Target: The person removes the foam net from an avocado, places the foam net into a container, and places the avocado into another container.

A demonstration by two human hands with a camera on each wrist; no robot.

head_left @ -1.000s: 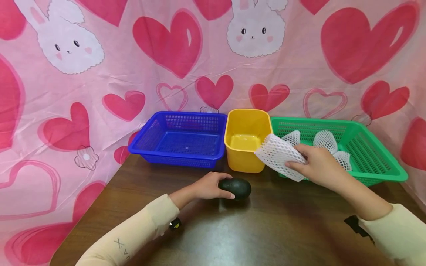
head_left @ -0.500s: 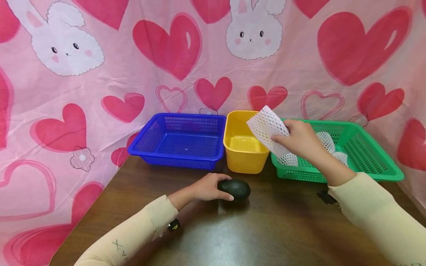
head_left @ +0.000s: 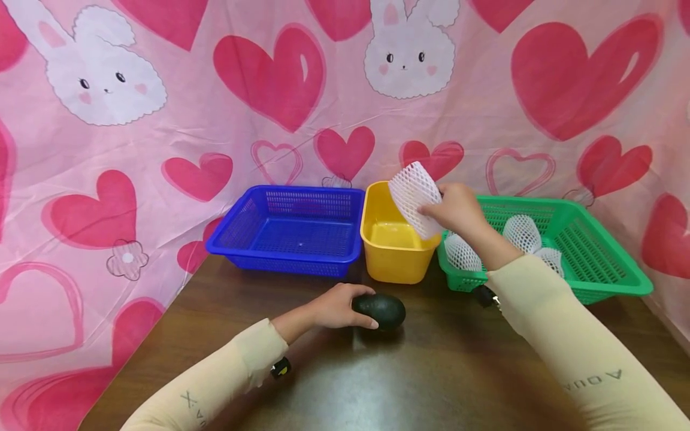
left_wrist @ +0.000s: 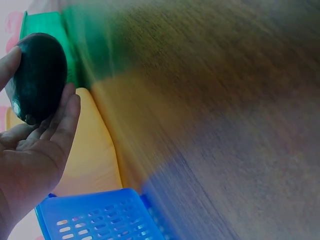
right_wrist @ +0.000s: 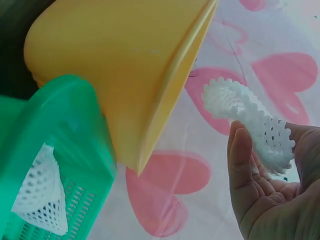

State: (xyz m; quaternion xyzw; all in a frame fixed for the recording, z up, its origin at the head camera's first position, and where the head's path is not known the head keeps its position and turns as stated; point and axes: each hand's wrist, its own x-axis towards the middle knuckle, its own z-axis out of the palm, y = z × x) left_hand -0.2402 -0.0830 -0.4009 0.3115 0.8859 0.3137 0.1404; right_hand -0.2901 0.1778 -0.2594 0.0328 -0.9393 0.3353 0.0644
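My left hand [head_left: 335,307] grips a dark green avocado [head_left: 384,311] between thumb and fingers, low over the table in front of the yellow bin. The left wrist view shows the avocado [left_wrist: 41,75] with its stem end toward the palm. My right hand [head_left: 457,209] pinches a white foam net sleeve [head_left: 414,197] by its right side, above the yellow bin [head_left: 400,263]. The sleeve [right_wrist: 250,125] has open ends in the right wrist view, and no fruit shows in it. Several more white foam nets [head_left: 521,233] lie in the green basket [head_left: 609,287].
Left of the yellow bin stands a blue basket [head_left: 286,258] with nothing visible inside. All three containers form a row along the back of the brown wooden table [head_left: 377,383]. Behind them hangs a pink cloth [head_left: 188,108] with hearts and rabbits.
My right hand has carried the foam net sleeve up and left, from over the green basket to above the yellow bin. The left hand and the avocado have stayed in place.
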